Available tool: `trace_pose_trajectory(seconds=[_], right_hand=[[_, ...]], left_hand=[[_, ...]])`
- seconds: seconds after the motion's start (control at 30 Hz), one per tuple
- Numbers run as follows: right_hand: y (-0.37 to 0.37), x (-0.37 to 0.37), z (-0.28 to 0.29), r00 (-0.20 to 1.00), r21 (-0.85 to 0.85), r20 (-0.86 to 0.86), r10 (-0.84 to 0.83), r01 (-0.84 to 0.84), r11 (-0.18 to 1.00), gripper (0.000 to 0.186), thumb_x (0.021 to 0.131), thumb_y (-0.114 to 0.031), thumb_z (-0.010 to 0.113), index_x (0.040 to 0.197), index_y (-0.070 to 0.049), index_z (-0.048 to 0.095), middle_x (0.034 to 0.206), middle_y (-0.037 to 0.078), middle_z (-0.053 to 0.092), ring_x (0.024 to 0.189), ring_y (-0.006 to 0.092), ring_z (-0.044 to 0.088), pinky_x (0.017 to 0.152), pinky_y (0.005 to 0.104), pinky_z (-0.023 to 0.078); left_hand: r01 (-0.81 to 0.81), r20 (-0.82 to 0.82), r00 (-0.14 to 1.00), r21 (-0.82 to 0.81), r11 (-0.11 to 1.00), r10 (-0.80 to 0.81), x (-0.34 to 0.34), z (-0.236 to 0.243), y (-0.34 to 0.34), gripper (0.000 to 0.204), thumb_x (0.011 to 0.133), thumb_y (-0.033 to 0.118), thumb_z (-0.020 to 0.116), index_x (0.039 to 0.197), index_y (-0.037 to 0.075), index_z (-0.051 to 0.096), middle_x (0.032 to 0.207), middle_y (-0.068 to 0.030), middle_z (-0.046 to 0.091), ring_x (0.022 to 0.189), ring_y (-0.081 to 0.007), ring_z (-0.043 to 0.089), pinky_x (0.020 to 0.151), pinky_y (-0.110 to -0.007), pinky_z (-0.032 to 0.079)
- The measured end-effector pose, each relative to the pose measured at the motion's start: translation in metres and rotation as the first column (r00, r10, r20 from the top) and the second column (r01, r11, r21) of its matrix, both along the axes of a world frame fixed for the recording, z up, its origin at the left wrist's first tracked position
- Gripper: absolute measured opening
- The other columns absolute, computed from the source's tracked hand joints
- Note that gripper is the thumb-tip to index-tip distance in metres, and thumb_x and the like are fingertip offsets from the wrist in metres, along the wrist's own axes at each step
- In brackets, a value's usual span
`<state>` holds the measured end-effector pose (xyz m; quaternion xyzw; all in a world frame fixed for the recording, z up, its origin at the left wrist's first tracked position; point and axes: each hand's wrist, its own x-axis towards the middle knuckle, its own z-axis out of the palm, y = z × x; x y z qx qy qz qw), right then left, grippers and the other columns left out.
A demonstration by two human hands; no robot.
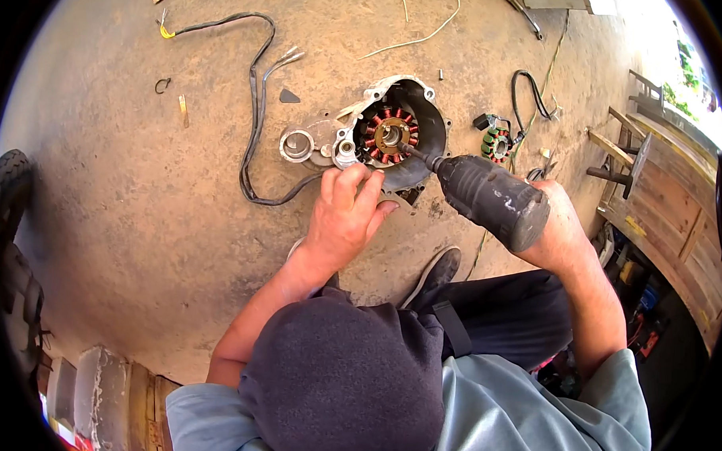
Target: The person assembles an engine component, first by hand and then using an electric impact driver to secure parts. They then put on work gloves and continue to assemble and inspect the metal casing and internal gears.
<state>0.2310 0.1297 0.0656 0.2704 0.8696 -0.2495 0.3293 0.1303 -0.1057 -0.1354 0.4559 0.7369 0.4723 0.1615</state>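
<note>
A metal engine cover (430, 120) lies on the ground with its hollow side up. Inside sits a stator (382, 120), a ring of copper-wound coils around a central hole. My left hand (344, 206) grips the cover's near left edge, fingers curled against it and thumb apart. In my right hand (554, 239) is a black power driver (487, 196), tilted so its socket tip (408, 150) reaches the stator's middle at the lower right of the hole. My right fingers are mostly hidden behind the tool. A black cable (255, 110) runs from near my left hand to the far left.
A second stator (497, 143) with green and red coils and a black lead lies right of the cover. Farther off is a ratchet wrench (522, 13). Wooden furniture (670, 207) stands at the right, a tyre (17, 293) at the left. My shoe (438, 272) is close by.
</note>
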Motion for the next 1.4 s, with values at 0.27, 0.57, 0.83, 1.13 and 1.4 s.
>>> trace_pose_trajectory(seconds=[0.27,0.57,0.83,1.13,1.4], right_hand=[[-0.002,0.008,0.002,0.999,0.021,0.001,0.036,-0.036,0.999,0.029,0.075,-0.019,0.078,0.1,-0.007,0.072,0.083,0.019,0.072,0.084,0.0418,0.072,0.073,0.0469,0.059],[-0.017,-0.005,0.016,0.998,0.09,0.005,-0.065,0.064,0.994,0.025,0.074,-0.021,0.08,0.094,-0.008,0.071,0.08,0.018,0.071,0.082,0.0415,0.071,0.073,0.0467,0.058],[-0.016,0.022,0.013,0.98,0.002,-0.173,-0.098,0.099,0.995,0.025,0.077,-0.016,0.079,0.099,-0.008,0.073,0.085,0.017,0.073,0.084,0.0407,0.071,0.073,0.0452,0.058],[0.018,0.095,0.051,0.953,-0.175,-0.302,0.032,-0.088,0.981,0.039,0.084,-0.024,0.088,0.117,-0.008,0.075,0.115,0.01,0.076,0.108,0.0318,0.072,0.099,0.0445,0.053],[0.064,0.225,-0.05,0.591,-0.677,0.226,-0.774,0.667,0.311,0.038,0.086,-0.017,0.089,0.115,-0.003,0.069,0.091,0.007,0.072,0.067,0.0158,0.069,0.062,0.0349,0.06]], left_hand=[[0.02,-0.014,1.0,0.012,1.0,-0.02,-0.005,0.001,0.002,0.063,0.066,0.014,0.096,0.121,0.002,0.068,0.119,-0.0133,0.051,0.1,-0.0322,0.054,0.081,-0.043,0.052],[0.001,-0.013,1.0,0.05,0.999,-0.001,-0.019,0.005,0.007,0.064,0.065,0.017,0.096,0.12,0.001,0.067,0.12,-0.0151,0.055,0.107,-0.0352,0.056,0.086,-0.045,0.052],[0.121,-0.151,0.982,0.049,0.991,-0.113,-0.018,0.034,0.043,0.045,0.081,0.01,0.081,0.123,0.001,0.069,0.099,-0.0096,0.063,0.095,-0.0307,0.061,0.08,-0.044,0.052],[0.186,-0.157,0.976,0.232,0.955,-0.152,0.019,0.063,0.048,0.031,0.083,0.003,0.079,0.113,-0.001,0.069,0.073,-0.0068,0.06,0.063,-0.0258,0.062,0.057,-0.039,0.05],[0.578,0.196,0.802,-0.021,0.815,-0.564,0.109,0.019,0.056,0.03,0.093,0.021,0.073,0.118,0.006,0.067,0.082,-0.0172,0.072,0.074,-0.0372,0.072,0.062,-0.05,0.055]])
